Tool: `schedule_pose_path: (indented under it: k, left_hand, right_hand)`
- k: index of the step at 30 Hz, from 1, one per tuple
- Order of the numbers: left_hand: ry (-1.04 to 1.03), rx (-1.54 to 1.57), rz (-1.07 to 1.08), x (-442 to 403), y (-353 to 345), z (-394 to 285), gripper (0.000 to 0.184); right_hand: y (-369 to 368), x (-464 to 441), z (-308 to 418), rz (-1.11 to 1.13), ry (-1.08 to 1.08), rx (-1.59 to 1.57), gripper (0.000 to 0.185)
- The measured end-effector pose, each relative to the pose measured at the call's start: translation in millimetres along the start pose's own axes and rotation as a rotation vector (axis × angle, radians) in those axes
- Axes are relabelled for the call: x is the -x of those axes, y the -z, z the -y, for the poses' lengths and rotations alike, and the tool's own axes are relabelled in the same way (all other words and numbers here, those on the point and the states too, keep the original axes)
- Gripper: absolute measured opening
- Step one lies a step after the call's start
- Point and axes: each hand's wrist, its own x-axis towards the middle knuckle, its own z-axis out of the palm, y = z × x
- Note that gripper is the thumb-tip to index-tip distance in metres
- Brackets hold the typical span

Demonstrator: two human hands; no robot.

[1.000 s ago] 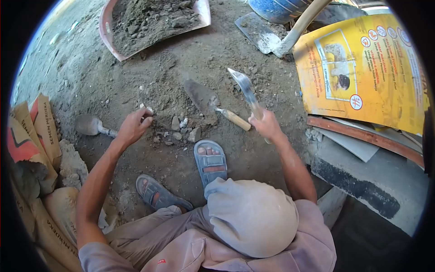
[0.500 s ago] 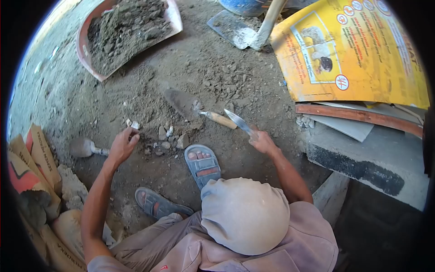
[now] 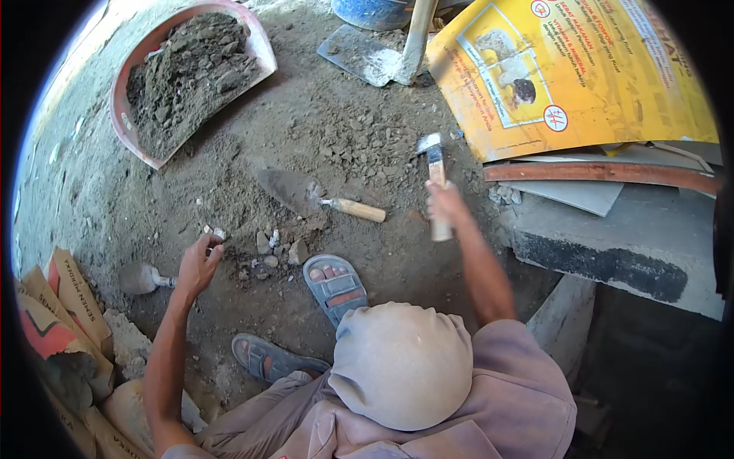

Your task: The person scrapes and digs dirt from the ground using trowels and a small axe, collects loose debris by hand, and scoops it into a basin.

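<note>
In my right hand [image 3: 446,203] is a hammer [image 3: 435,157], raised over the soil with its metal head pointing away from me; fingers wrap the wooden handle, slightly blurred. My left hand [image 3: 199,269] is low at the ground, thumb and fingers pinched on a small whitish stone chip [image 3: 219,233]. Just right of it lie several small stones [image 3: 271,261] and a larger grey stone [image 3: 298,252]. Between the hands rests a pointed trowel [image 3: 355,209], its blade partly coated in soil. A smaller trowel [image 3: 139,278] lies left of my left wrist.
A pinkish basin [image 3: 118,99] of soil stands at upper left. A hoe [image 3: 359,57] lies at the top by a blue container [image 3: 373,12]. At right, a yellow printed sheet [image 3: 604,99] covers boards on a concrete ledge [image 3: 566,222]. Cement bags [image 3: 80,298] sit at left.
The hammer has turned from slanting leftward to nearly upright, and my right hand has risen a little. My left hand stays by the stones. The whole view has shifted slightly.
</note>
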Motion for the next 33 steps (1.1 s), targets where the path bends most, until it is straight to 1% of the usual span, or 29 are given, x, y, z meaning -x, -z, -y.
schedule_pose_path:
  k: [1, 2, 4, 5, 6, 8, 9, 10, 11, 12, 13, 15, 16, 18, 19, 20, 21, 22, 23, 24, 25, 26, 27, 28, 29, 30, 31, 32, 33]
  left_hand:
    - [-0.004, -0.001, -0.008, -4, 2, -4, 0.027]
    - [-0.002, 0.008, -0.008, -4, 5, -8, 0.027]
    - [0.021, 0.016, 0.002, 3, 5, -9, 0.027]
    - [0.032, 0.039, 0.001, 4, 5, -9, 0.027]
    - [0.035, 0.06, -0.001, 2, 6, -10, 0.027]
    - [0.015, 0.016, 0.019, 4, 5, -4, 0.027]
    - [0.002, -0.02, 0.03, 6, 5, -2, 0.027]
    - [-0.004, -0.024, 0.026, 8, 9, -3, 0.027]
    - [0.005, -0.035, 0.003, 10, 13, -3, 0.027]
    - [0.021, -0.044, -0.017, 14, 15, -1, 0.027]
    - [0.036, -0.042, -0.016, 19, 14, 8, 0.027]
    - [0.021, -0.006, -0.125, 23, 12, 30, 0.027]
    - [0.018, -0.011, -0.119, 25, 10, 32, 0.027]
    - [0.185, 0.074, -0.035, 23, 5, 31, 0.033]
    - [0.172, 0.072, -0.035, 19, 3, 30, 0.033]
    - [0.109, 0.039, -0.027, 14, 0, 28, 0.03]
    - [0.052, 0.004, -0.012, 12, -3, 26, 0.027]
    - [0.061, 0.001, -0.001, 13, -4, 19, 0.027]
    - [0.014, 0.045, -0.026, 5, -6, 8, 0.027]
    - [-0.032, 0.084, -0.048, 0, -7, -3, 0.027]
    - [-0.024, 0.075, -0.049, -2, -11, -11, 0.027]
    - [-0.098, 0.052, -0.038, -7, -17, -20, 0.027]
    - [-0.175, 0.031, -0.037, -11, -21, -30, 0.027]
    - [-0.176, 0.026, -0.057, -10, -22, -42, 0.027]
    - [-0.222, 0.025, -0.011, -4, -22, -53, 0.026]
    - [-0.263, 0.021, 0.024, 0, -18, -62, 0.025]
    - [-0.252, 0.007, -0.016, 2, -8, -73, 0.025]
    - [-0.145, 0.02, 0.097, 9, 5, -85, 0.025]
    - [-0.032, 0.038, 0.22, 19, 17, -90, 0.025]
  right_hand:
    - [16, 7, 15, 0.105, 0.019, 0.035, 0.03]
    - [14, 11, 21, 0.109, 0.017, 0.035, 0.03]
    - [8, 14, 20, -0.18, 0.344, 0.157, 0.033]
    - [-6, 11, 20, -0.318, 0.368, 0.079, 0.036]
    - [-12, -3, 16, -0.321, 0.367, 0.074, 0.036]
    - [-18, -32, -2, -0.349, 0.372, 0.32, 0.041]
    - [-7, -26, 7, -0.081, 0.232, 0.425, 0.043]
    - [4, -11, 16, -0.084, 0.236, 0.419, 0.043]
    - [14, 9, 28, -0.024, 0.224, 0.3, 0.041]
    - [16, 23, 29, 0.044, 0.207, 0.185, 0.038]
    - [9, 29, 17, 0.056, 0.201, 0.192, 0.038]
    - [-10, 30, -13, -0.366, 0.327, -0.245, 0.033]
    - [-19, 29, -31, -0.37, 0.322, -0.25, 0.033]
    - [-31, 32, -51, -0.238, 0.135, -0.211, 0.028]
    - [-22, 37, -52, -0.166, 0.018, -0.249, 0.029]
    - [-4, 41, -48, -0.168, 0.03, -0.251, 0.029]
    - [16, 53, -39, -0.065, 0.108, -0.131, 0.028]
    - [25, 66, -42, 0.043, 0.167, -0.013, 0.028]
    - [19, 68, -45, -0.008, 0.221, -0.106, 0.028]
    - [1, 63, -47, 0.003, 0.218, -0.107, 0.028]
    - [-26, 55, -54, -0.159, 0.232, -0.269, 0.029]
    - [-44, 46, -58, -0.324, 0.251, -0.435, 0.029]
    - [-50, 40, -67, -0.261, 0.238, -0.281, 0.029]
    - [-47, 37, -70, -0.176, 0.09, -0.332, 0.029]
    - [-38, 37, -74, -0.084, -0.063, -0.376, 0.028]
    - [-12, 23, -97, 0.073, -0.068, -0.469, 0.029]
    - [-1, 33, -93, 0.03, -0.088, -0.415, 0.031]
    - [6, 40, -94, -0.033, -0.079, -0.24, 0.034]
    - [12, 38, -102, -0.131, -0.036, 0.027, 0.035]
